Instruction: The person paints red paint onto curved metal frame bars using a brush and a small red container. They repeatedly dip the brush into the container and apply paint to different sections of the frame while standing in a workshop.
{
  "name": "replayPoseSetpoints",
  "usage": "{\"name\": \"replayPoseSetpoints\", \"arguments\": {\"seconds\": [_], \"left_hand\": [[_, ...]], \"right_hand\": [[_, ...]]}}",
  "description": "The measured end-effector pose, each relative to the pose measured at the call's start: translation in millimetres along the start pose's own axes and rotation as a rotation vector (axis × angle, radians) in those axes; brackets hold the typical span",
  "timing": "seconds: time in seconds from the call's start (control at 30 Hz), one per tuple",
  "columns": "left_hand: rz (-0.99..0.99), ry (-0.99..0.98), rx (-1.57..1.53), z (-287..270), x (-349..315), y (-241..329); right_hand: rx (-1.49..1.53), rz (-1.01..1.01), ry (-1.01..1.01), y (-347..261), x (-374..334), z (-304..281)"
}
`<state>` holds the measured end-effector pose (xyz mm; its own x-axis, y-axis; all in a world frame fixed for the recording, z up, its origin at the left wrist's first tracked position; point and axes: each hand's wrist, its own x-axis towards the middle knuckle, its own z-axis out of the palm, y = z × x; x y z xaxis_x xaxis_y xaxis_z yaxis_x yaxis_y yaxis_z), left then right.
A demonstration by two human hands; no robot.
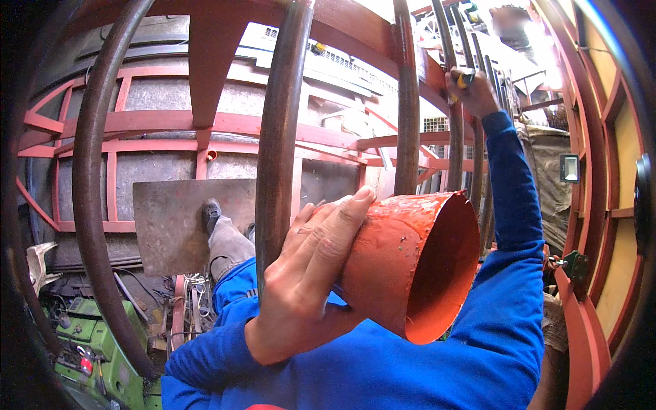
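My left hand [311, 273] grips a round can [386, 253] coated in orange-red paint, its thumb underneath and its fingers over the side. The can is tilted, with its open mouth toward the right; how much it holds is hidden. Just left of it, an upright dark metal bar [280, 137] passes close to my fingers. My right arm reaches far up and to the right. There my right hand [477, 94] is closed around a small yellow-and-black object [465, 80] against another dark bar [456, 150]. The kind of object is too small to tell.
Reddish-brown beams [212, 61] cross above and beyond the bars. A metal sheet [171, 219] lies below, beside my shoe [212, 210]. A green machine [96, 348] stands at the lower left, near cables. A small floodlight [568, 168] is at the right.
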<state>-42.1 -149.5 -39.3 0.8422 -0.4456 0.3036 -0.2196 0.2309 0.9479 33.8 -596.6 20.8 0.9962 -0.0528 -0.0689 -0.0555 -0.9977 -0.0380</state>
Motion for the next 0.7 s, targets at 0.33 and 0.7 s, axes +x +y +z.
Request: {"name": "replayPoseSetpoints", "arguments": {"seconds": [0.33, 0.7], "left_hand": [[0.032, -0.070, 0.030, -4.5, 5.2, -0.2], [0.000, -0.089, 0.004, -7.5, 2.9, 0.2]], "right_hand": [[0.145, -0.015, 0.008, 40.5, 36.0, 1.9], [-0.119, -0.026, -0.056, 6.6, 30.5, -7.2]]}}
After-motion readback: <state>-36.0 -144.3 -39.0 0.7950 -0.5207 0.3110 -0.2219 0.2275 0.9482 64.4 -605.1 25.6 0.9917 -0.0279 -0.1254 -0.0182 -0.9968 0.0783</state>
